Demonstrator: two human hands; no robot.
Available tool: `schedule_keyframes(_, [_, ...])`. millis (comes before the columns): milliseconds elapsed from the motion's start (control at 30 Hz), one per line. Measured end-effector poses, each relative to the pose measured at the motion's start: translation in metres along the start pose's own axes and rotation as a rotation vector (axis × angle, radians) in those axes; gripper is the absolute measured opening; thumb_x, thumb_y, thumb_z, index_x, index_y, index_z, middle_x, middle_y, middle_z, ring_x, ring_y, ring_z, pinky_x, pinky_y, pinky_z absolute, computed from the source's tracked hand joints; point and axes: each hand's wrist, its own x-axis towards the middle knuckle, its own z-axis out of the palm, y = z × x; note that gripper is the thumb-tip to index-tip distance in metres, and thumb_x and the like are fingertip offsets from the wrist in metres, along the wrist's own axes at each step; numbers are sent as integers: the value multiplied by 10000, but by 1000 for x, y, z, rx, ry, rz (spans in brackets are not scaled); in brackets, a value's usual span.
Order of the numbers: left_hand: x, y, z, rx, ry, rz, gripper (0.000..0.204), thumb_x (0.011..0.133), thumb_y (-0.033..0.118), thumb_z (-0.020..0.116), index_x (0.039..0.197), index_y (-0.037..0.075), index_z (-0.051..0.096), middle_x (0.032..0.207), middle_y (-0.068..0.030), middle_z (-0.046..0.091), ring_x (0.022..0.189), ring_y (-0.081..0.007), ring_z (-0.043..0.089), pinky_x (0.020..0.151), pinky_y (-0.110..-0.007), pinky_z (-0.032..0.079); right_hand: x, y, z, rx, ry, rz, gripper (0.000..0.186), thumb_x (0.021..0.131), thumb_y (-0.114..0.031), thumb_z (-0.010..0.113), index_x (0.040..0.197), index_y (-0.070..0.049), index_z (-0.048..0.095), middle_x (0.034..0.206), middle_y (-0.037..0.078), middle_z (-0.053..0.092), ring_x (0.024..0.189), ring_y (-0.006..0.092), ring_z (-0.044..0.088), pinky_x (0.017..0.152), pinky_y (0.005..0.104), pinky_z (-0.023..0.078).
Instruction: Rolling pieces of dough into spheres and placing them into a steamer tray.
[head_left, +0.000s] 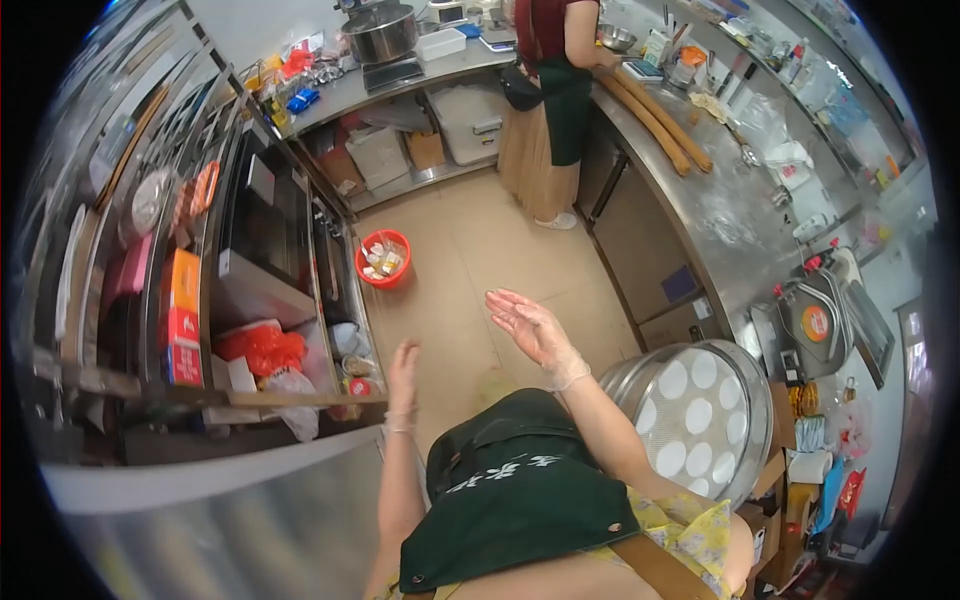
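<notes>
In front of my dark green apron (510,530), both my hands are raised over the floor in thin clear gloves. My right hand (533,328) is open, its fingers stretched out and holding nothing. Seen edge-on and a little blurred, my left hand (403,375) points its fingers upward, with nothing visible in it; it is nearest the rack at left. To the right of my right forearm stands a stack of round metal steamers (767,420). White round liners (697,425) lie spread over the perforated top tier.
A red bin (398,280) with rubbish stands on the tiled floor (455,235). At the right-hand counter (660,185), another person (550,110) stands beside two long dough rolls (660,125). A metal rack (260,398) with boxes lines the left. A large pot (380,35) stands at the back.
</notes>
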Motion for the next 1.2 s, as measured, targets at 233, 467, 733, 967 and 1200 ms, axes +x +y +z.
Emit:
schedule_keyframes(233, [128, 127, 124, -287, -118, 192, 359, 1012, 156, 564, 1318, -32, 570, 1304, -122, 616, 1233, -207, 565, 1074, -331, 418, 118, -48, 5, 101, 37, -80, 676, 1034, -382, 466, 1497, 79, 292, 1588, 199, 300, 1495, 299, 236, 1227, 436, 192])
schedule_keyframes(467, [231, 133, 246, -410, -489, 120, 506, 1042, 334, 458, 1439, 21, 478, 1529, -159, 418, 1450, -259, 333, 1216, -375, 196, 200, -56, -19, -576, 361, -244, 702, 1066, -486, 332, 1544, 22, 250, 1614, 141, 254, 1490, 270, 224, 1219, 423, 184])
schedule_keyframes(733, [278, 202, 358, -214, -783, 236, 481, 1066, 255, 409, 1495, 36, 403, 1523, -108, 439, 1436, -210, 354, 1202, -367, 200, 249, -219, -123, 300, 724, -376, 714, 982, -643, 439, 1407, -70, 437, 1316, 109, 571, 1174, 254, 571, 994, 418, 476])
schedule_keyframes(967, [304, 261, 459, -344, -1115, 159, 585, 1034, 254, 477, 1547, 60, 274, 1572, -94, 352, 1388, -218, 423, 1181, -377, 262, 247, -173, -242, 551, 374, -754, 554, 1009, -502, 475, 1381, -90, 481, 1240, 72, 600, 1141, 224, 594, 934, 428, 515])
schedule_keyframes(1200, [308, 256, 571, -345, -1259, -145, 536, 1058, 328, 457, 1495, 38, 349, 1455, -134, 473, 1332, -229, 483, 1156, -373, 303, 214, -268, -261, -183, 1218, -505, 545, 1020, -513, 444, 1303, -60, 550, 1063, 127, 662, 959, 228, 656, 835, 384, 539])
